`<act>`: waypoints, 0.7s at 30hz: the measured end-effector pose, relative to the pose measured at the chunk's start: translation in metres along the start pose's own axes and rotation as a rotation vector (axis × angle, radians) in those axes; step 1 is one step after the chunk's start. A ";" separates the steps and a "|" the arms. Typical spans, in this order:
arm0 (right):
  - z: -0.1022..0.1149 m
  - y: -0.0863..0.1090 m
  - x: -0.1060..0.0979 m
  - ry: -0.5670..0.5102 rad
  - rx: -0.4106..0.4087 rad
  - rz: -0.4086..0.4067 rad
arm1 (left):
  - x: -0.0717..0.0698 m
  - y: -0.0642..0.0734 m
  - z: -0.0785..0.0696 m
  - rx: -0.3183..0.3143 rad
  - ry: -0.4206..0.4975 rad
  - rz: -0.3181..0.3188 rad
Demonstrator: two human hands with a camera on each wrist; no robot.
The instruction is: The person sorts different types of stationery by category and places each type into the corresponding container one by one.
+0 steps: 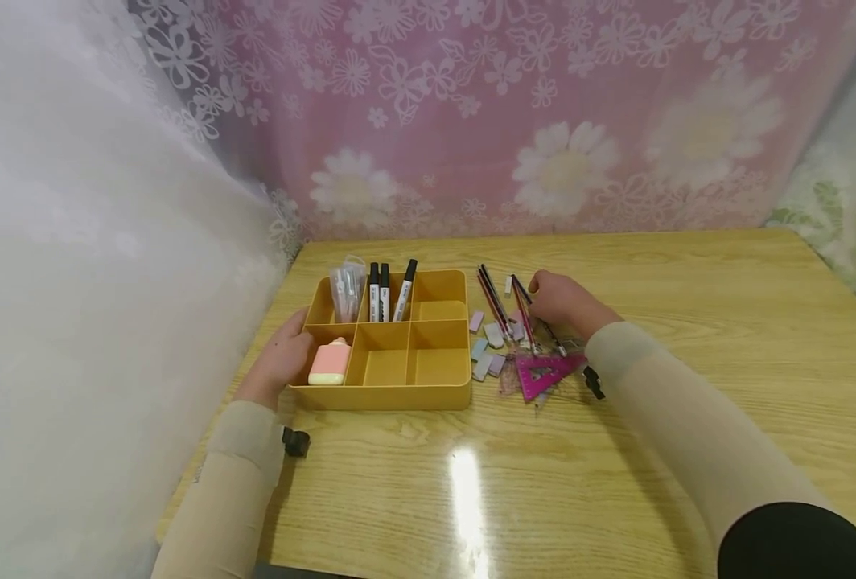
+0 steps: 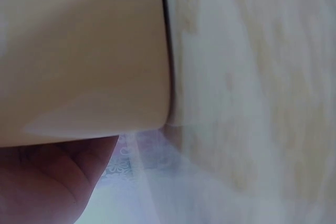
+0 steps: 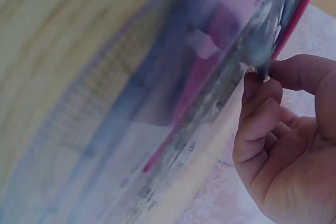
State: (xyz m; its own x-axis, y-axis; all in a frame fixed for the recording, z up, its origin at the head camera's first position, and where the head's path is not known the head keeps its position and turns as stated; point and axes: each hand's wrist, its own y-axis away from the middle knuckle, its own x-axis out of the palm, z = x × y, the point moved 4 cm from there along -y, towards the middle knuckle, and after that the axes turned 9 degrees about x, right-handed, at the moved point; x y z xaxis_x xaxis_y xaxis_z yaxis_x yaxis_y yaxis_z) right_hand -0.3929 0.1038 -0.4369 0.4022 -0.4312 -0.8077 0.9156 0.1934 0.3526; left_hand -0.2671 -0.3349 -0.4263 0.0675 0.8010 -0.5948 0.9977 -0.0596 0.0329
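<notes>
My left hand [image 1: 283,354] grips the left side of a yellow six-compartment desk organizer [image 1: 380,396]. In the left wrist view, the organizer's outer wall [image 2: 84,66] hides part of that hand [image 2: 47,182]. To the right of the organizer, my right hand [image 1: 561,299] is at a pile of stationery. Thumb and fingertips of the right hand [image 3: 294,140] pinch the end of a thin dark pencil, mostly hidden in the right wrist view. A dark pencil [image 1: 553,338] slants below the hand, beside a red pencil [image 1: 525,322] and more pencils [image 1: 495,297].
Black markers [image 1: 384,293] and a clear pouch [image 1: 346,291] stand in the organizer's back compartments. A pink-and-cream bottle-shaped item [image 1: 330,362] lies at front left. Several erasers [image 1: 482,366] and a magenta set square [image 1: 544,371] lie on the wooden table [image 1: 370,482].
</notes>
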 end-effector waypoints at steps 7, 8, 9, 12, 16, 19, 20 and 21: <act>0.005 0.004 -0.013 -0.099 -0.002 -0.046 | -0.001 0.000 0.001 0.007 -0.003 -0.002; 0.006 0.005 -0.015 -0.117 -0.017 -0.058 | 0.000 0.000 0.001 0.002 -0.001 0.000; 0.010 0.007 -0.017 -0.137 -0.031 -0.071 | 0.000 0.000 0.000 -0.002 -0.001 0.000; 0.023 0.016 -0.022 -0.221 -0.091 -0.099 | 0.000 0.000 -0.001 -0.002 0.004 -0.002; 0.049 0.032 -0.025 -0.361 -0.172 -0.097 | 0.001 0.001 -0.001 -0.008 0.011 0.001; 0.072 0.046 -0.025 -0.446 -0.237 -0.082 | 0.001 0.001 0.001 -0.011 0.013 0.001; 0.080 0.050 -0.025 -0.473 -0.261 -0.072 | 0.001 0.000 0.001 -0.010 0.015 0.001; 0.088 0.055 -0.024 -0.488 -0.284 -0.062 | 0.000 0.000 0.001 -0.008 0.011 -0.002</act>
State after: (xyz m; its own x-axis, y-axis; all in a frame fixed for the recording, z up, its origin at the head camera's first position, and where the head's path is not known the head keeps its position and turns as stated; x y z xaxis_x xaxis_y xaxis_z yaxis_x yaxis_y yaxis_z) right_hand -0.3519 0.0475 -0.3564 0.3650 -0.7938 -0.4865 0.9275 0.3555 0.1159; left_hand -0.2670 -0.3354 -0.4278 0.0651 0.8079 -0.5857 0.9979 -0.0530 0.0379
